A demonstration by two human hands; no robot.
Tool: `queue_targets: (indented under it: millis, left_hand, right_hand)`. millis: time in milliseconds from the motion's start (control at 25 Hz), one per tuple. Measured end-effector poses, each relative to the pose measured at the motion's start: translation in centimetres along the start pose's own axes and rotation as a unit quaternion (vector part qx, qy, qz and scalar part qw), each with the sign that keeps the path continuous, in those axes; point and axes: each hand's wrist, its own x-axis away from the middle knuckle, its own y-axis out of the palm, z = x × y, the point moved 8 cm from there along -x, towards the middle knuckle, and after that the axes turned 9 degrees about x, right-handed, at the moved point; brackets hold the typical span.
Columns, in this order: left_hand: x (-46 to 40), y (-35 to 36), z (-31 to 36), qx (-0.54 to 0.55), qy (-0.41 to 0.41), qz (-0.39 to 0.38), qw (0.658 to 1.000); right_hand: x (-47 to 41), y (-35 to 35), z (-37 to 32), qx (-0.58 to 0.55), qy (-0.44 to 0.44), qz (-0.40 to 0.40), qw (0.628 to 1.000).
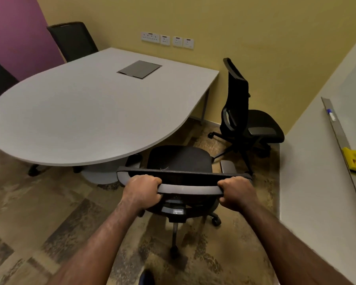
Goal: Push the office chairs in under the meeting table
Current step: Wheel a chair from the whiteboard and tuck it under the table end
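**Rolling the near chair in under the round end of the table**

So the chair (179,161) I've got hold of is a black mesh office one on casters. My guess is it's light enough and rolls easy on this patterned floor (39,212), though the wheels will probably swivel and send it off line if one side gets pushed harder. The mesh back looks like it would give if you leaned on it, so the stiff grey top rail is the sensible place to grab, and that's where both hands are.

The left hand (141,191) is wrapped over the left part of the rail, fingers curled round it. The right hand (235,194) is doing the same near the right corner. Both are closed tight on the rail, roughly even either side of the middle, which should help it go straight.

The chair sits right in front of me, its back against my hands and its seat pointing at the table (86,112). The front of the seat is just at the curved edge, with the left armrest already slipping under. The grey table base (103,173) is just left of it, so I'd watch the wheels there.

A second chair (245,120) stands well apart by the yellow wall, turned sideways and not tucked in yet.
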Motion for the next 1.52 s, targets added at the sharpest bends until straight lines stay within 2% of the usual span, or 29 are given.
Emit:
queue_targets:
  millis: [360, 720, 1160, 1520]
  left_hand:
    - [-1.4, 1.8, 6.9, 0.010, -0.087, 0.017, 0.996]
    - [-3.8, 2.2, 8.5, -0.003, -0.127, 0.033, 0.991]
    - [-8.1, 3.2, 11.6, -0.033, -0.225, 0.054, 0.972]
    - [-8.9, 1.8, 7.5, -0.054, -0.266, 0.020, 0.962]
  right_hand:
    - [-2.0, 1.8, 7.6, 0.018, -0.060, 0.013, 0.998]
    - [-5.8, 1.6, 10.1, 0.014, -0.110, 0.042, 0.993]
    - [-13.0, 2.6, 14.3, 0.015, -0.235, 0.102, 0.966]
    - [-15.0, 1.3, 11.6, -0.005, -0.267, 0.124, 0.956]
